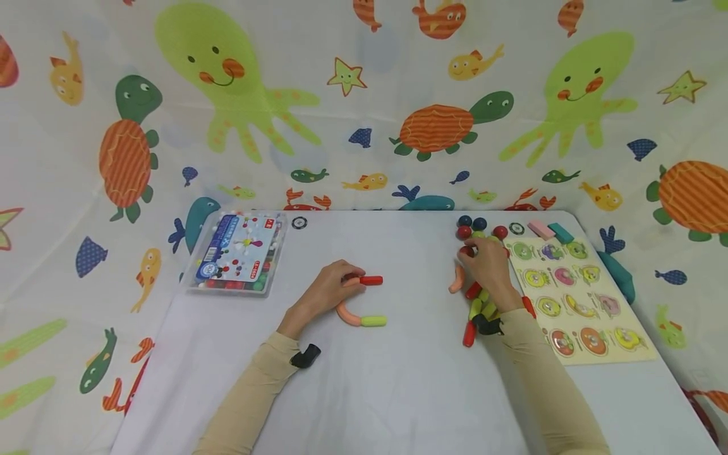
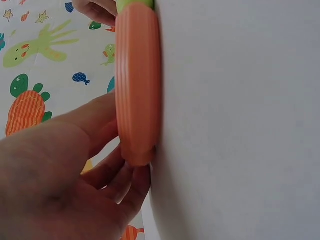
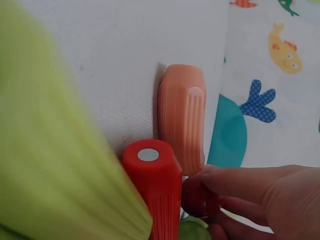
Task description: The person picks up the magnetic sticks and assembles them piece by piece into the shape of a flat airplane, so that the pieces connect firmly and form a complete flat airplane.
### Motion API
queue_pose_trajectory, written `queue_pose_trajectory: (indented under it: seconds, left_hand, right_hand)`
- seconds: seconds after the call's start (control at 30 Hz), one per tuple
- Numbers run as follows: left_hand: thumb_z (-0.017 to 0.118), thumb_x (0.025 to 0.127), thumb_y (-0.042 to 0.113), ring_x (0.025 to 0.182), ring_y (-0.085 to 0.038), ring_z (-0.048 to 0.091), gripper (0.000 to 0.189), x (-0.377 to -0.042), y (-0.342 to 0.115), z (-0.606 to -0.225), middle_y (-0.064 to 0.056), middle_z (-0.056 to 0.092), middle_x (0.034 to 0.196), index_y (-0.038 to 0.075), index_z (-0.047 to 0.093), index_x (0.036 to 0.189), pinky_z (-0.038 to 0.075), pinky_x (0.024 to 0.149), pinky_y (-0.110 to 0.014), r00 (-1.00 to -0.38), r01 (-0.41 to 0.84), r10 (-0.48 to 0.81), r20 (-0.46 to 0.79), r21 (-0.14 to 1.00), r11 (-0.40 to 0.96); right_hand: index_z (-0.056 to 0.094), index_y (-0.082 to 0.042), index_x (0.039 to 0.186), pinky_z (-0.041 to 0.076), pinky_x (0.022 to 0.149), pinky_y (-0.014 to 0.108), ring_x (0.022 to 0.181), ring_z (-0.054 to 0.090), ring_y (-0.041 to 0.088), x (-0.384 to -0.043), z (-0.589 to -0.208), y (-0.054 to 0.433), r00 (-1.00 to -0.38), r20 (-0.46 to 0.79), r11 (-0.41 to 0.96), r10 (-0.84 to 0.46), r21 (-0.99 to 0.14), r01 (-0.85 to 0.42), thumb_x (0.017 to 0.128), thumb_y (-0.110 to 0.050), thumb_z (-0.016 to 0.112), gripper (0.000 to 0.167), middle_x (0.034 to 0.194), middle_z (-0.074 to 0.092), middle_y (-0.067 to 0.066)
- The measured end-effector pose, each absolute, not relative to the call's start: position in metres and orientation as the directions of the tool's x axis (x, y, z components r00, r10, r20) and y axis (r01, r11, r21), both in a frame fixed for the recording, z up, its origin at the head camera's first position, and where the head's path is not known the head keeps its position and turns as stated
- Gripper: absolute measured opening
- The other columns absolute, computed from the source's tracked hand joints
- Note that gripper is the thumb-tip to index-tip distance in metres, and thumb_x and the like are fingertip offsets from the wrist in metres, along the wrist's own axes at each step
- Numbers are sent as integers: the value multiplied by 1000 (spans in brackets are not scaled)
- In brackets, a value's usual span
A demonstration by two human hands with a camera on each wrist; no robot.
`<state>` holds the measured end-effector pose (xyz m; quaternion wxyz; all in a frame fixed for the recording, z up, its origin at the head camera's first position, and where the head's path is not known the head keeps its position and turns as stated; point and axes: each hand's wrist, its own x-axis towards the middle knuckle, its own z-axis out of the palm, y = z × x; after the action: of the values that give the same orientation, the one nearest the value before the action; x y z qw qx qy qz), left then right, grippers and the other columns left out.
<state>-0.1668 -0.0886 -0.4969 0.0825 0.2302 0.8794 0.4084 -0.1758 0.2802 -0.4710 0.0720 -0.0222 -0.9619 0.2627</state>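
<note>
On the left of the table, my left hand (image 1: 328, 289) holds the upper end of a curved orange rod (image 1: 348, 316) between thumb and fingers. A short red rod (image 1: 372, 280) juts right from that end, and a light green rod (image 1: 373, 321) continues from the lower end. In the left wrist view the curved rod (image 2: 137, 85) partly hides my fingertips. Over at the right pile, my right hand (image 1: 490, 264) pinches a dark red ball (image 3: 194, 196) with bent thumb and fingers. Just beside it lies another curved orange rod (image 1: 457, 279).
Red and green rods (image 1: 476, 308) lie heaped under my right wrist. Several balls (image 1: 479, 224) cluster behind that hand. A picture board (image 1: 580, 302) is at the right, with pink (image 1: 541, 229) and teal (image 1: 561, 232) blocks behind it. A clear-sided box (image 1: 236, 253) sits at back left.
</note>
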Motion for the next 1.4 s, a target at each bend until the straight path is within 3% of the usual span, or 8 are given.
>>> queue_pose_trajectory:
  seconds: [0.2,0.43,0.53,0.7,0.9,1.03,1.4]
  left_hand:
    - [78,91,22,94,-18,56,33,-167,-85,-496,-5,66,107,8,73,121,49,82,-30,-885,308,466,0,752,583]
    - [77,91,21,93,-17,56,30,-170,-83,-499,-4,66,106,9,74,119,50,84,-32,-882,342,470,33,731,591]
    - [77,92,21,91,-16,56,27,-171,-83,-499,-3,66,104,10,75,117,50,82,-31,-879,360,474,47,717,597]
    - [76,93,21,89,-16,56,25,-171,-85,-500,-1,66,102,11,75,115,49,80,-29,-879,348,475,40,733,584]
    - [76,92,20,88,-15,56,25,-172,-86,-499,-2,67,102,10,75,115,48,79,-28,-878,355,476,51,737,576]
    - [76,92,20,87,-15,56,24,-172,-87,-500,-3,67,101,10,75,115,48,78,-28,-874,365,482,63,741,565]
    - [74,94,20,96,-15,59,28,-172,-89,-500,-2,67,107,11,73,120,53,88,-33,-872,338,488,22,748,571]
  right_hand:
    - [64,2,129,49,88,49,108,49,37,-174,-471,280,-995,49,869,92,-491,57,93,-16,74,42,121,64,25]
    - [64,1,131,44,76,41,101,50,34,-180,-469,279,-996,55,894,68,-447,36,94,-18,74,43,108,64,21]
    - [64,0,131,46,79,43,99,53,33,-181,-467,277,-995,74,895,64,-446,25,94,-20,74,44,111,65,21]
    - [62,-1,133,51,90,49,104,59,36,-179,-455,264,-996,91,855,13,-517,-36,95,-21,73,44,120,66,20]
    - [65,-1,127,54,91,48,105,63,34,-170,-451,226,-988,90,764,-124,-627,-153,94,-20,75,39,116,69,16]
    - [68,-2,124,57,90,44,101,65,28,-161,-464,198,-975,99,739,-200,-638,-216,90,-18,78,39,113,72,13]
    - [69,-4,124,58,91,43,103,68,26,-147,-484,167,-962,81,682,-259,-691,-242,87,-19,82,41,116,73,10]
